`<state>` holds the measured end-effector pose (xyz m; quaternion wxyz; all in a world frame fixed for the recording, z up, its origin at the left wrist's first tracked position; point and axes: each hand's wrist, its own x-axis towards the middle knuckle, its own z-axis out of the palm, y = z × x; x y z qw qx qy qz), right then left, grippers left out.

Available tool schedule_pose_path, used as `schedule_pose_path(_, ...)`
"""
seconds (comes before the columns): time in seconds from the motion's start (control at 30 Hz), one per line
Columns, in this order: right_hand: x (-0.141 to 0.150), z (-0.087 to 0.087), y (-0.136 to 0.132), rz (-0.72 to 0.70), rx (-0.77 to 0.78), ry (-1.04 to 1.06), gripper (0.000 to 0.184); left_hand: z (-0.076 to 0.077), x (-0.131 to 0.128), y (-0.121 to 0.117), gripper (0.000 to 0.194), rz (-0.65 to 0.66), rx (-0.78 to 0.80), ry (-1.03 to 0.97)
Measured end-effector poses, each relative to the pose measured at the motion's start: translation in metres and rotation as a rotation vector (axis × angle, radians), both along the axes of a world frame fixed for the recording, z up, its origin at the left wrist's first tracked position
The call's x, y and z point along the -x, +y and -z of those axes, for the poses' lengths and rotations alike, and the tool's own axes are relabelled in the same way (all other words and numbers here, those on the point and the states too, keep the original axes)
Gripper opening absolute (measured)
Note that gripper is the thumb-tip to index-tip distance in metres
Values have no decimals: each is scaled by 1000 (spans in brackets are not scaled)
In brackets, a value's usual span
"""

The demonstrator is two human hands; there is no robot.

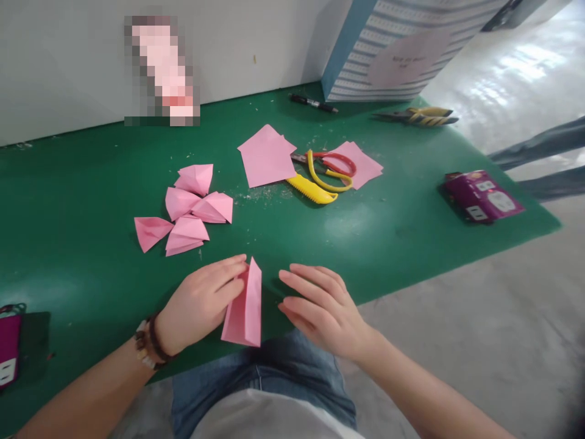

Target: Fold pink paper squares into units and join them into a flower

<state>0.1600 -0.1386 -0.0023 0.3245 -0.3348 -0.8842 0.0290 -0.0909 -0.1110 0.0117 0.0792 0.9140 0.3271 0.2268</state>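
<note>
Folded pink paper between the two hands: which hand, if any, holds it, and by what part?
The left hand holds the folded pink paper by its left flap, near the top; the right hand holds nothing.

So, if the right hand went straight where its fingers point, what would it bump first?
Probably the folded pink paper at the left hand. The right hand points toward it, though depth is hard to judge.
</note>
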Motion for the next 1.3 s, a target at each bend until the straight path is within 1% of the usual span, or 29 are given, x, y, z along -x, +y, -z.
schedule_pose_path(0.03,4,-3,1,-11,12,13,24,-2,-1,-1,22,22,-36,23)
schedule_pose_path(0.07,9,-6,2,-52,11,0,26,-4,-3,-1,21,50,-73,38)
schedule_pose_path(0.13,18,-13,6,-155,-27,-50,24,-6,-4,-1,20,95,-99,76)
schedule_pose_path(0.23,26,-18,11,-181,-65,-77,26,-5,-4,-2,19,112,-95,121)
schedule_pose_path(0.33,21,-13,13,-161,-54,-85,23,-1,-2,-2,21,98,-103,173)
schedule_pose_path(0.43,8,-3,14,-137,-18,-107,22,1,-2,-4,28,79,-49,201)
schedule_pose_path(0.53,-5,5,15,-127,56,-121,19,1,-4,-6,30,50,4,175)
schedule_pose_path(0.6,-9,7,16,-142,106,-120,16,0,-5,-7,29,38,14,163)
schedule_pose_path(0.73,-8,4,20,-180,197,-64,21,0,-3,-7,29,45,13,180)
schedule_pose_path(0.8,-3,1,22,-127,278,-1,17,0,-3,-6,28,33,22,170)
schedule_pose_path(0.9,6,-2,24,26,409,43,12,-2,-4,-6,21,1,86,96)
schedule_pose_path(0.97,12,-3,26,89,473,31,12,-3,-6,-7,28,-22,154,7)
schedule_pose_path(1.0,14,-4,27,113,497,19,13,-3,-8,-7,29,-41,189,-38)
schedule_pose_path(1.07,17,-4,28,160,535,-2,16,-3,-9,-7,20,-108,250,-108)
schedule_pose_path(1.1,17,-4,29,185,547,-6,17,-3,-10,-7,19,-145,285,-125)
schedule_pose_path(1.2,17,-2,30,228,579,13,17,-2,-7,-4,28,-204,427,-134)
schedule_pose_path(1.3,14,-1,29,225,620,48,17,-4,-1,-1,25,-175,561,-112)
